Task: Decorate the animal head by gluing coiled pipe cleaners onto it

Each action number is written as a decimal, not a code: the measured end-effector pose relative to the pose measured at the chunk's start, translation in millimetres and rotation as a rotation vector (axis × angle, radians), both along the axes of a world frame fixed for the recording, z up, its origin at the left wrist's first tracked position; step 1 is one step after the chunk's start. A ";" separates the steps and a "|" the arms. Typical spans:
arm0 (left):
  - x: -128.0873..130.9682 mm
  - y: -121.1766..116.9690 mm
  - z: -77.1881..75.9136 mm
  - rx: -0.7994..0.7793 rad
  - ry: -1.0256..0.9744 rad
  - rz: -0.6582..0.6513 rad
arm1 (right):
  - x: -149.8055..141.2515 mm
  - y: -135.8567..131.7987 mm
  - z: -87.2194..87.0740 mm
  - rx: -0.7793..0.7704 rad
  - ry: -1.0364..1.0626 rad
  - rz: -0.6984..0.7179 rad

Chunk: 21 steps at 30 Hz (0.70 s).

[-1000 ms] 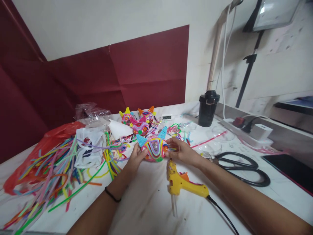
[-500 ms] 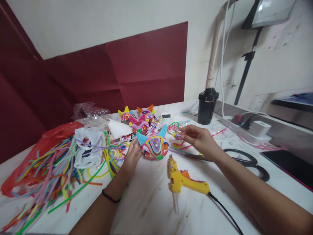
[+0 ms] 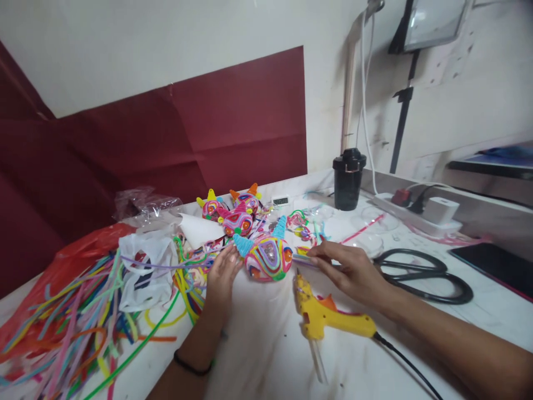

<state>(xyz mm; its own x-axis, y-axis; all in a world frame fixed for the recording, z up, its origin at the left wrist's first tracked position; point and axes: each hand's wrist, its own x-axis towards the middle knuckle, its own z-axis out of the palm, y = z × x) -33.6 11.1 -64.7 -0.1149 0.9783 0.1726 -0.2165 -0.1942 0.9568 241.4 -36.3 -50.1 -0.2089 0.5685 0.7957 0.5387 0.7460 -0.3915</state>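
At the frame's centre, the pipe-cleaner animal head (image 3: pixel 270 256) sits on the table (image 3: pixel 258 350). The left hand (image 3: pixel 221 278) curls loosely beside its left blue horn (image 3: pixel 242 245); whether it grips is unclear. The right hand (image 3: pixel 353 272) bunches its fingertips at thin strips (image 3: pixel 303 260), hold uncertain. Light steadying, with fingers clear of the glue gun (image 3: pixel 337 321) nozzle below, seems wisest.

- From here I see a black lidded cup (image 3: pixel 348 182)
- Right of it, a white power strip (image 3: pixel 416 215)
- A dark phone (image 3: pixel 495 268)
- Dark red sheeting (image 3: pixel 250 128) behind
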 end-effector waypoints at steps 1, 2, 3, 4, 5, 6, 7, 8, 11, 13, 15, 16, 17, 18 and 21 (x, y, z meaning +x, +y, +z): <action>-1.2 2.6 0.2 -0.001 0.003 0.002 | -0.9 -1.0 -0.4 0.012 -0.018 0.002; -2.2 5.8 0.8 -0.007 0.006 0.004 | -1.6 -2.1 -0.6 0.022 -0.036 0.005; -3.0 9.5 1.7 -0.017 0.008 0.004 | -2.1 -3.1 -0.7 0.033 -0.052 0.010; -3.6 13.5 3.1 -0.030 0.011 0.004 | -2.4 -3.9 -0.9 0.040 -0.066 0.014; -3.9 17.2 4.9 -0.043 0.015 0.002 | -2.5 -4.6 -1.2 0.045 -0.081 0.017; -3.8 20.7 7.1 -0.052 0.020 -0.002 | -2.3 -5.0 -1.7 0.050 -0.097 0.016; -3.4 23.5 9.6 -0.057 0.024 -0.007 | -2.0 -5.1 -2.4 0.055 -0.113 0.013; -2.6 25.7 12.1 -0.057 0.029 -0.014 | -1.5 -5.0 -3.5 0.058 -0.129 0.010; 0.9 28.8 17.6 -0.043 0.041 -0.018 | 0.2 -4.0 -7.8 0.089 -0.165 0.004; 3.7 29.4 17.8 -0.034 0.048 0.001 | 0.6 -3.4 -10.4 0.109 -0.179 0.000; 6.1 30.3 15.9 -0.033 0.056 0.027 | 0.2 -3.6 -11.3 0.114 -0.194 -0.010; 7.1 30.9 15.0 -0.034 0.061 0.040 | -0.2 -3.9 -11.0 0.113 -0.198 -0.013; 7.7 31.6 14.6 -0.033 0.067 0.053 | -0.8 -4.3 -10.3 0.114 -0.199 -0.013; 7.9 32.1 15.2 -0.029 0.075 0.066 | -1.4 -4.7 -9.2 0.117 -0.202 -0.008; 5.7 29.3 24.7 0.019 0.098 0.148 | -3.2 -5.8 -5.6 0.135 -0.218 0.025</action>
<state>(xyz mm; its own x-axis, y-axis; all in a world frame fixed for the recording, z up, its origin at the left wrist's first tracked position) -27.9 40.4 -40.0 -0.2389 0.9485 0.2081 -0.0898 -0.2350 0.9678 238.2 -42.0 -55.7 -0.3967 0.4524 0.7988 0.5805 0.7977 -0.1635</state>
